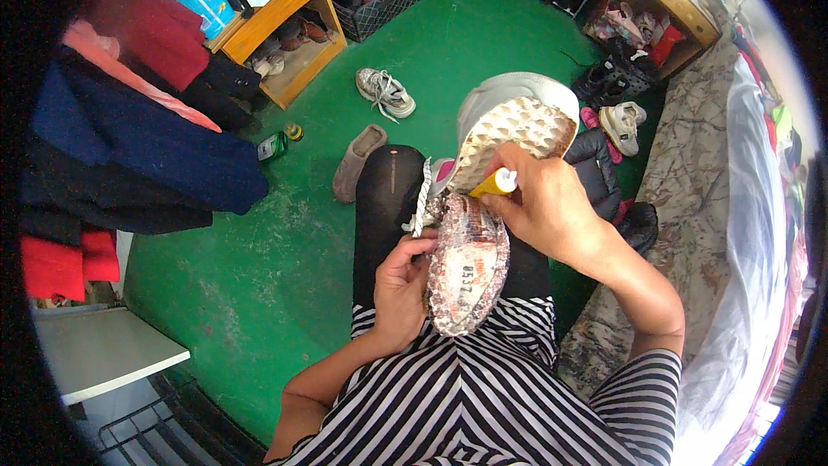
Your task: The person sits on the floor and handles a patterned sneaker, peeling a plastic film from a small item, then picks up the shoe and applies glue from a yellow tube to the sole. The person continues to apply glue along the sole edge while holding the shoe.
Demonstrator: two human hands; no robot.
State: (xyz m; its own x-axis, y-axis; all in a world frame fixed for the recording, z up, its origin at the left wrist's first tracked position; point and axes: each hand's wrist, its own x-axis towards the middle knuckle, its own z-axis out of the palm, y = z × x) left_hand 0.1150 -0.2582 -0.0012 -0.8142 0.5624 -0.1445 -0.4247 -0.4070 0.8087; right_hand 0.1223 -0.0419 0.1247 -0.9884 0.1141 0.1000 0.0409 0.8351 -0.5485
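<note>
Over my lap is a sneaker whose white, studded sole (509,134) has come away from its upper and stands folded up at the far end. The underside of the sneaker upper (466,280) faces me, pale with a printed marking and a speckled pinkish edge. My left hand (401,289) is closed on the upper's left side, near a hanging white lace (423,198). In my right hand (552,207), the fingers pinch a small yellow tube (492,184) with a white end, held where sole and upper meet. Its far end is hidden.
On the green floor lie another sneaker (385,93), a greyish slipper (358,164) and a green bottle (272,147). A wooden cabinet (285,30) and black crate (392,9) stand at far left. Camouflage-patterned bedding (681,181) runs along my right; dark clothes (155,138) hang at left.
</note>
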